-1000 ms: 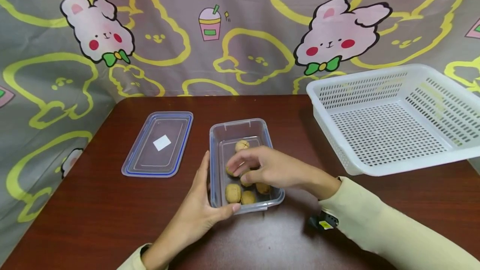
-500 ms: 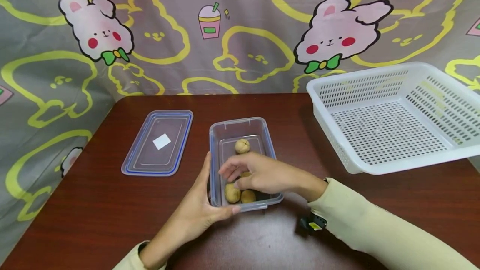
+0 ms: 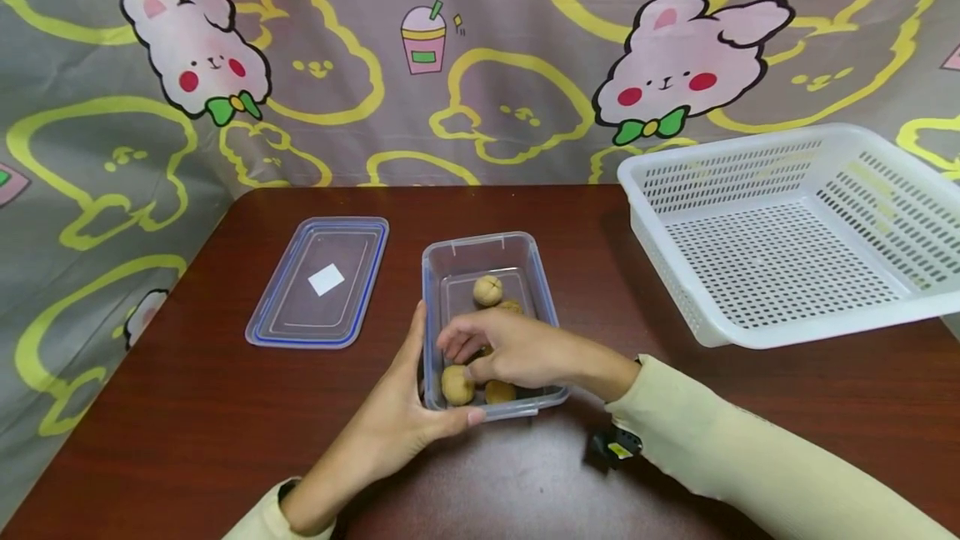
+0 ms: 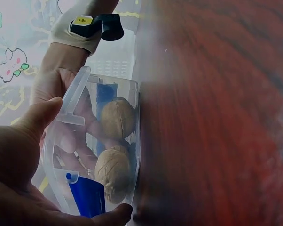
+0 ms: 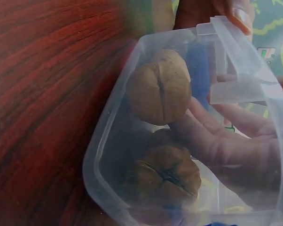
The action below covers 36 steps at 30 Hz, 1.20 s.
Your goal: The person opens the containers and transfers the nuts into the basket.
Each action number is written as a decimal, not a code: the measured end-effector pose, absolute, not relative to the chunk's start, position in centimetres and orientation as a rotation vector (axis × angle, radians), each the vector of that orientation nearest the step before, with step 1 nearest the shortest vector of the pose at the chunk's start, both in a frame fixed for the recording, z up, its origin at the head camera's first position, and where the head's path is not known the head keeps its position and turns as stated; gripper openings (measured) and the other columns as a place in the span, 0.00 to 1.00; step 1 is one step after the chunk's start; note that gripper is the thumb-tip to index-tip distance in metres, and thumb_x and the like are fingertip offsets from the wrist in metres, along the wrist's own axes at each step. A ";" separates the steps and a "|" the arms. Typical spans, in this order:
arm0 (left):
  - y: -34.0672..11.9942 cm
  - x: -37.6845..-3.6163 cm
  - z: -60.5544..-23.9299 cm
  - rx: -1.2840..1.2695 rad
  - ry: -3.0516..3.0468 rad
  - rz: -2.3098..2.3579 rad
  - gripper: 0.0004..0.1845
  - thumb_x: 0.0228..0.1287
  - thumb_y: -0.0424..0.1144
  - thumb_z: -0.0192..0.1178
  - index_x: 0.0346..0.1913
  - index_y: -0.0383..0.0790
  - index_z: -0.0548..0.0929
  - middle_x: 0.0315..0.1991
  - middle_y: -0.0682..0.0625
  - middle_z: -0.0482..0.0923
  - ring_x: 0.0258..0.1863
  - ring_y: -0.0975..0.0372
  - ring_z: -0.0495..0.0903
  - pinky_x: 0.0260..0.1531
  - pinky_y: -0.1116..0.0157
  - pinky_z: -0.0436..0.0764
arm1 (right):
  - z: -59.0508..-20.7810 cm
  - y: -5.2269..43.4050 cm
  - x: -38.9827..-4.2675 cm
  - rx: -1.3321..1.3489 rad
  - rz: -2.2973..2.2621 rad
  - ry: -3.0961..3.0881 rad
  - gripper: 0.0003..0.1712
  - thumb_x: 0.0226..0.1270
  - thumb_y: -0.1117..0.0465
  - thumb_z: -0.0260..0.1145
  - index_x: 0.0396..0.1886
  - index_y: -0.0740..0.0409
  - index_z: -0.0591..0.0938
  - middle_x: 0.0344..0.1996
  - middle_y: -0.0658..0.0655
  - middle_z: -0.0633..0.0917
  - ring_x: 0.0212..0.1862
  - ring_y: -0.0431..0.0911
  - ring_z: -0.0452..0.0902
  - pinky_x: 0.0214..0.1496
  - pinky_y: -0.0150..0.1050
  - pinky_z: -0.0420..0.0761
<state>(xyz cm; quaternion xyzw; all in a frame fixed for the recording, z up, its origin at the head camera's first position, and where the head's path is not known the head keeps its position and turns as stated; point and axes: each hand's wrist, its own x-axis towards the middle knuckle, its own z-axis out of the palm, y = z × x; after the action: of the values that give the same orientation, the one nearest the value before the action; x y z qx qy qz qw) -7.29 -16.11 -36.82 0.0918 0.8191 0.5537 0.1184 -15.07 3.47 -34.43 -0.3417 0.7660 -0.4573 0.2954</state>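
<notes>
From the head camera, a clear plastic container (image 3: 487, 323) sits open on the dark red table (image 3: 187, 407), its blue-rimmed lid (image 3: 318, 282) laid flat well to the left so the opening is free. The left hand (image 3: 397, 423) cups the container's near left corner, thumb curled round the front edge and fingers straight along the side wall, which braces the box against sliding. The right hand (image 3: 510, 348) reaches down inside with fingers bent among the walnuts (image 3: 457, 384), but whether it has closed on one cannot be told from here; one walnut (image 3: 487, 290) lies apart toward the far end. A white perforated basket (image 3: 795, 232) stands to the right, tilted, its near side facing the hands. The left wrist camera looks through the container wall (image 4: 132, 141): the thumb (image 4: 33, 122) lies on the rim and two walnuts (image 4: 115, 117) press against the plastic (the view is hazy). The right wrist camera shows a container corner (image 5: 104, 155) with one pale walnut (image 5: 159, 87) above a darker one (image 5: 167, 176); the right hand's fingers (image 5: 226, 146) lie beside them, touching, without a plain pinch.
</notes>
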 end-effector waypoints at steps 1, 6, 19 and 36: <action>-16.1 -7.3 -36.8 0.264 2.394 1.619 0.76 0.50 0.43 0.83 0.85 0.59 0.29 0.85 0.45 0.48 0.78 0.53 0.63 0.77 0.47 0.60 | -34.5 3.4 -15.1 -0.902 -1.213 2.042 0.22 0.65 0.74 0.65 0.59 0.66 0.82 0.54 0.62 0.86 0.56 0.47 0.83 0.65 0.40 0.80; -16.0 -7.2 -36.7 0.234 2.406 1.594 0.76 0.51 0.44 0.83 0.86 0.57 0.30 0.86 0.44 0.47 0.79 0.52 0.61 0.78 0.46 0.57 | -34.7 3.3 -15.0 -0.884 -1.205 2.056 0.22 0.65 0.74 0.66 0.59 0.66 0.81 0.53 0.62 0.86 0.56 0.46 0.83 0.65 0.40 0.81; -16.0 -7.3 -36.7 0.293 2.434 1.589 0.75 0.53 0.46 0.82 0.86 0.52 0.30 0.84 0.39 0.51 0.77 0.49 0.65 0.77 0.43 0.58 | -34.9 3.4 -15.1 -0.854 -1.253 1.967 0.23 0.63 0.76 0.67 0.59 0.70 0.79 0.52 0.64 0.85 0.54 0.46 0.84 0.61 0.35 0.82; -16.0 -7.2 -36.5 0.261 2.438 1.559 0.75 0.54 0.48 0.81 0.85 0.51 0.28 0.85 0.38 0.49 0.79 0.50 0.62 0.78 0.44 0.57 | -35.1 3.5 -15.3 -0.834 -1.303 1.864 0.23 0.60 0.74 0.72 0.56 0.69 0.81 0.50 0.61 0.85 0.49 0.41 0.84 0.57 0.33 0.83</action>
<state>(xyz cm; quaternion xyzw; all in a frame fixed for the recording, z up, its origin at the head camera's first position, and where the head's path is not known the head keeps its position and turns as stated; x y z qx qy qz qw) -7.25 -15.98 -36.51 0.0891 0.8333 0.5327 0.1177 -15.25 3.53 -35.09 -0.3222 0.7202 -0.5035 0.3522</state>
